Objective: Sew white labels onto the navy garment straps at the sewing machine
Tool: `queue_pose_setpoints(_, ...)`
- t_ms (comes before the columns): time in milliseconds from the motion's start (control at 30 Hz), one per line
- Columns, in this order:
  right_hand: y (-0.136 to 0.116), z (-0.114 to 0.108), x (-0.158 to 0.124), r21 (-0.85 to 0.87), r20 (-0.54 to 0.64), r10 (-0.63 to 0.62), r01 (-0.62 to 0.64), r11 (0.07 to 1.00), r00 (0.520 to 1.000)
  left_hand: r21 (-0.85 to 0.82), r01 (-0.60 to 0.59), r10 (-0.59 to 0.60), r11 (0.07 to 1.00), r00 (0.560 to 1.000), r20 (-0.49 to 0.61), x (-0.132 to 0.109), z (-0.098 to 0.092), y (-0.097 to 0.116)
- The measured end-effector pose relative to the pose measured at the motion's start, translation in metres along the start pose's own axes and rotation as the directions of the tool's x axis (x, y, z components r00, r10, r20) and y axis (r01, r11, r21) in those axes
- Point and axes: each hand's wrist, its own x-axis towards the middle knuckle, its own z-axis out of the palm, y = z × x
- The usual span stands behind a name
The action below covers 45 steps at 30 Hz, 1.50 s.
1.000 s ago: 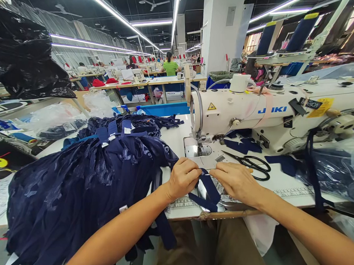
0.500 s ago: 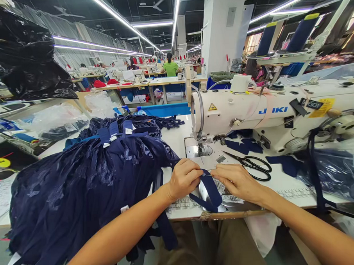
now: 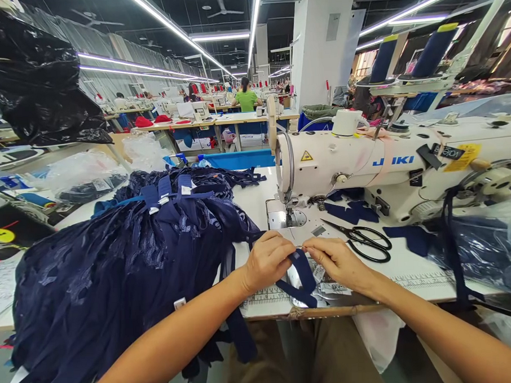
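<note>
- Two hands meet at the near edge of the table (image 3: 256, 200) in the head view, the only one there is. The left hand (image 3: 267, 261) and the right hand (image 3: 337, 261) are each closed in a fingertip pinch on the same navy strap (image 3: 303, 274).
- The strap sits between the two hands, just near of the needle (image 3: 288, 212) of the white sewing machine (image 3: 364, 158). Its loose loop falls toward the table's near edge.
- Risk: the hold is by fingertips only, so a slackened pinch could let the strap slide off the edge.
- Risk: the pile of navy lace garments (image 3: 127, 259) crowds the left wrist, and its trailing straps could tangle with the held one.
- Risk: the scissors (image 3: 363, 243) lie just right of the right hand with their blades pointing left, so a sideways sweep could catch them.
- Containers: a clear plastic bag (image 3: 77, 174) at far left holds dark folded pieces with white tags.
- A second plastic bag (image 3: 490, 243) at the right holds navy fabric.
- A black plastic bag (image 3: 34, 82) sits at upper left, and its contents cannot be seen.
</note>
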Motion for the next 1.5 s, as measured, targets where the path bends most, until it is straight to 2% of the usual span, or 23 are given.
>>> queue_pose_setpoints(133, 0.0, 0.0, 0.0, -0.023, -0.033, 0.002, -0.003, 1.0, 0.999, 0.016, -0.035, 0.035, 0.999, 0.999, 0.022, 0.0, -0.001, 0.001)
queue_pose_setpoints(300, -0.006, 0.0, -0.001, 0.039, -0.101, 0.099, -0.095, 0.995, 0.99, 0.03, 0.066, -0.064, 0.997, 0.997, -0.05, 0.001, -0.001, 0.0)
queue_pose_setpoints(467, -0.011, 0.001, 0.003, 0.306, 0.092, 0.313, -0.326, 0.894, 0.945, 0.038, 0.136, -0.133, 0.99, 0.988, -0.078, 0.001, -0.001, 0.0)
queue_pose_setpoints(533, -0.011, 0.001, 0.005, 0.37, 0.123, 0.358, -0.378, 0.849, 0.926, 0.039, 0.135, -0.132, 0.99, 0.988, -0.078, 0.001, -0.001, 0.0)
queue_pose_setpoints(600, -0.009, 0.001, 0.007, 0.408, 0.143, 0.387, -0.41, 0.816, 0.911, 0.06, 0.106, -0.101, 0.993, 0.992, -0.077, 0.002, -0.002, 0.0)
queue_pose_setpoints(733, -0.007, -0.002, 0.008, 0.41, 0.18, 0.402, -0.44, 0.799, 0.898, 0.154, -0.039, 0.044, 0.987, 0.999, -0.03, 0.004, -0.006, -0.001)
queue_pose_setpoints(800, -0.007, -0.003, 0.006, 0.353, 0.168, 0.376, -0.412, 0.84, 0.911, 0.18, -0.101, 0.103, 0.978, 0.995, -0.001, 0.004, -0.008, -0.001)
queue_pose_setpoints(867, -0.008, -0.004, 0.004, 0.233, 0.097, 0.309, -0.323, 0.917, 0.946, 0.189, -0.143, 0.142, 0.972, 0.99, 0.017, 0.004, -0.009, -0.001)
queue_pose_setpoints(967, -0.007, -0.005, 0.0, -0.073, -0.08, 0.096, -0.102, 0.992, 0.992, 0.199, -0.171, 0.168, 0.965, 0.985, 0.031, 0.004, -0.01, -0.001)
queue_pose_setpoints(1033, -0.006, -0.007, -0.002, -0.334, -0.142, -0.075, 0.023, 0.942, 0.987, 0.206, -0.168, 0.165, 0.964, 0.986, 0.032, 0.005, -0.01, -0.001)
queue_pose_setpoints(1133, -0.005, -0.008, -0.003, -0.603, -0.11, -0.253, 0.138, 0.786, 0.961, 0.203, -0.164, 0.162, 0.965, 0.986, 0.029, 0.006, -0.01, 0.0)
queue_pose_setpoints(1233, -0.004, -0.009, -0.001, -0.674, -0.065, -0.322, 0.196, 0.712, 0.945, 0.191, -0.176, 0.174, 0.966, 0.984, 0.028, 0.007, -0.01, 0.0)
queue_pose_setpoints(1500, -0.002, -0.009, -0.001, -0.721, -0.012, -0.321, 0.215, 0.659, 0.947, 0.201, -0.196, 0.192, 0.96, 0.981, 0.04, 0.008, -0.01, 0.001)
